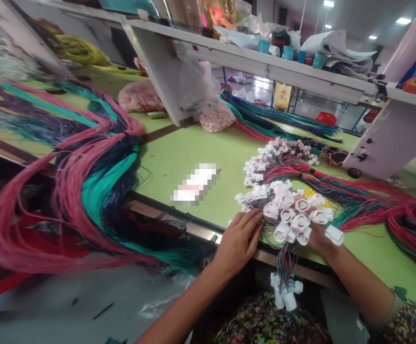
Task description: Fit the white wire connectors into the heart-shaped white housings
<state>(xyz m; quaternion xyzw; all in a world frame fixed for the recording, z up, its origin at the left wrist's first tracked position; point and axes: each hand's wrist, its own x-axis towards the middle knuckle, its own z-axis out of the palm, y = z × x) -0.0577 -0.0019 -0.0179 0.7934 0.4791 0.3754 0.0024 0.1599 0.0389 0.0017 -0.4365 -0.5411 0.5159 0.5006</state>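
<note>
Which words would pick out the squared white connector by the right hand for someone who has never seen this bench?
Start at the green workbench, then find the person's right hand at its front edge, behind a bunch of white wire connectors. Just past that hand, at the bunch's right end, sits the white connector. Its squared block shape sets it apart from the rounded connectors beside it.

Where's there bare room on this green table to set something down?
The widest bare patch of green tabletop lies between the big pink and teal wire bundle and the white connector harness, around a blurred white item. A smaller strip sits right of the right hand, below the red wires. It's crowded around that hand, the left hand and the big bundle.
</note>
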